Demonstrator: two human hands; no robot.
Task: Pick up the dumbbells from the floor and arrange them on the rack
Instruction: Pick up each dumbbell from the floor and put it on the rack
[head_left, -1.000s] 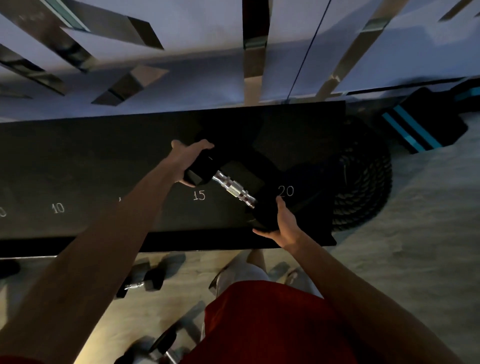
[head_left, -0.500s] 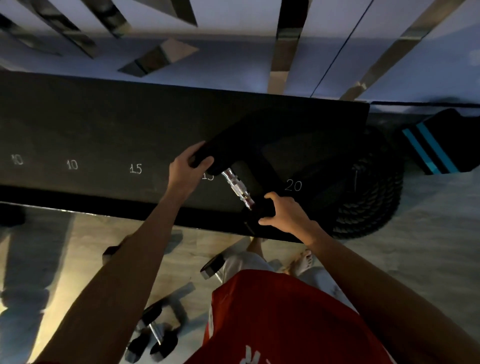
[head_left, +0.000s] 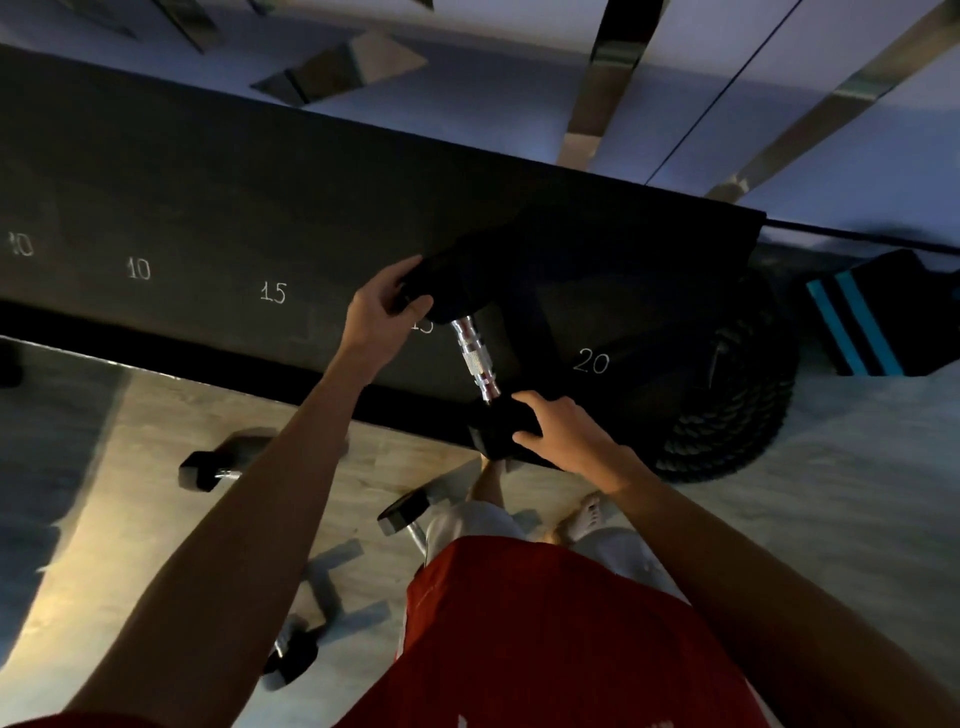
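Holding one big black dumbbell (head_left: 475, 358) with both hands, the person leans over the dark rack (head_left: 208, 208). The left hand (head_left: 382, 309) is wrapped around the far end. The right hand (head_left: 563, 434) is curled over the near end, which sticks out past the rack's front edge. The shiny bar lies between the chalk numbers 15 and 20. More dumbbells (head_left: 208, 467) lie on the floor (head_left: 130, 545) below.

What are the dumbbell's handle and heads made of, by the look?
Handle: bright metal, likely chromed steel; it glints and shows ringed grooves. Heads: matte black, probably rubber-coated, with no shine, though the dim light leaves that open. Left hand and right hand each cup one head.
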